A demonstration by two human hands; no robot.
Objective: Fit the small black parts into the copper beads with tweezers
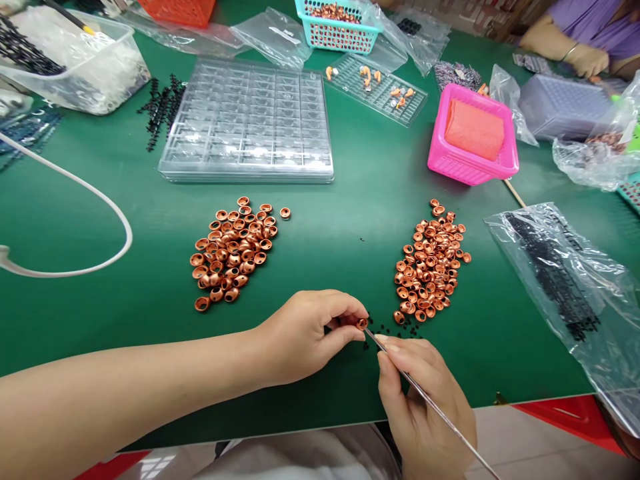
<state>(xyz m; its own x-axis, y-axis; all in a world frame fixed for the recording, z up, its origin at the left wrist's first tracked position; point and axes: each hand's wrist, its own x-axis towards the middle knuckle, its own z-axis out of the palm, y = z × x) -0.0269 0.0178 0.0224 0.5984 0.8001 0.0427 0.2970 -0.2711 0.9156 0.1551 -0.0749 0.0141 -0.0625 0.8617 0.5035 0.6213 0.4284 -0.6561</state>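
Between thumb and fingertips, my left hand (310, 333) pinches a small copper-coloured ring-shaped part (362, 324). My right hand (425, 400) grips a thin metal rod (435, 405) like a pen, its tip at the held part. Whether the tip touches the part's inside I cannot tell. Tiny black pieces (411, 331) lie scattered on the table just behind my fingers. One pile of copper-coloured parts (233, 250) is beyond my left hand, and another pile of the same parts (433, 263) is beyond my right hand.
Stacked clear compartment trays (245, 127) stand at the back. A pink basket (474, 167) holds an orange-red block. A plastic bag of black parts (550, 267) lies right; a white cable (125, 227) curves at left. A co-worker's hand (589, 61) is at far right.
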